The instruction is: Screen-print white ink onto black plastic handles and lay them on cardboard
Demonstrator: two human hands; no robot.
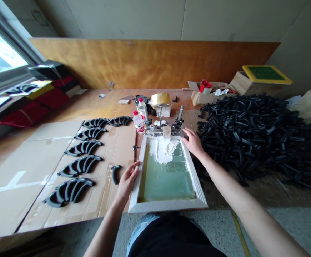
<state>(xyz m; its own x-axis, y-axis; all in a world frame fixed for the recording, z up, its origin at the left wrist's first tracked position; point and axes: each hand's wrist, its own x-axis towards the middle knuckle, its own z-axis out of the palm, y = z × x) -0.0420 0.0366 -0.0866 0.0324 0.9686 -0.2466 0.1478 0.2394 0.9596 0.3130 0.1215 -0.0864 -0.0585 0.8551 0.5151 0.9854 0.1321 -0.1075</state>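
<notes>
A screen printing frame (168, 207) with a green mesh lies in front of me, its far end at a metal hinge clamp (157, 132). White ink (162, 151) is smeared thickly over the far part of the mesh. Against the clamp stands a pale squeegee-like plate (166, 133). My left hand (128, 180) has its fingers closed at the frame's left side. My right hand (194, 142) reaches to the far right corner, fingers apart, thumb touching the frame near the clamp. A single black curved handle (115, 174) lies left of my left hand.
Rows of black curved handles (83, 147) lie on cardboard (118, 142) at left. A large heap of black handles (251, 132) covers the right side. Behind the clamp are red-capped bottles (138, 123) and a tape roll (160, 99). An open carton (198, 98) stands farther back.
</notes>
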